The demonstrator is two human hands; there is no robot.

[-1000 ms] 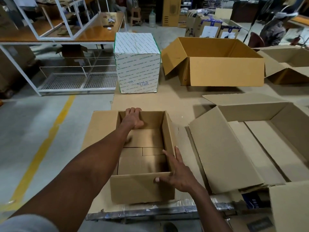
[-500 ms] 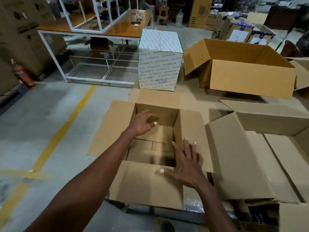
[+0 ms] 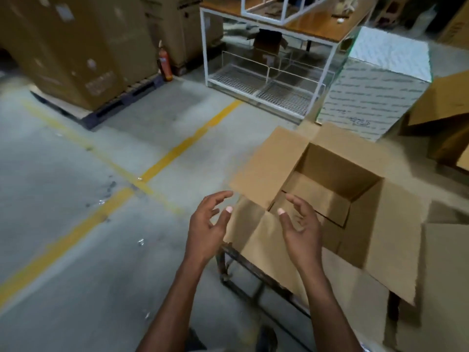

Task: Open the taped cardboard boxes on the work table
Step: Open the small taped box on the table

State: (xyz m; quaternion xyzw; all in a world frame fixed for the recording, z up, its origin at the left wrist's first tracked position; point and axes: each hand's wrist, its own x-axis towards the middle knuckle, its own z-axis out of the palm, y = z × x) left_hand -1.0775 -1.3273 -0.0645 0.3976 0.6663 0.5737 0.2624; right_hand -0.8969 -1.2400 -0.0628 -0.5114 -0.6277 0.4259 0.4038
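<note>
A small brown cardboard box [image 3: 365,232] stands on the work table with all its flaps folded outward and its inside bare. My left hand [image 3: 208,224] hovers in the air just left of the box's near corner, fingers loosely spread, holding nothing. My right hand [image 3: 300,224] hovers over the near flap, palm turned toward the left hand, fingers relaxed and touching nothing. A white printed box [image 3: 375,87] stands sealed behind the open one.
Large open brown boxes [image 3: 446,110] lie at the right edge. A white-framed wooden table [image 3: 312,24] with wire shelves stands behind. Tall cartons on a pallet [image 3: 76,59] and a red fire extinguisher [image 3: 163,62] are at the far left. Grey floor with yellow lines fills the left.
Both hands have left the box and drawn back toward me, now hovering free. The view has swung left, so the box sits further right.
</note>
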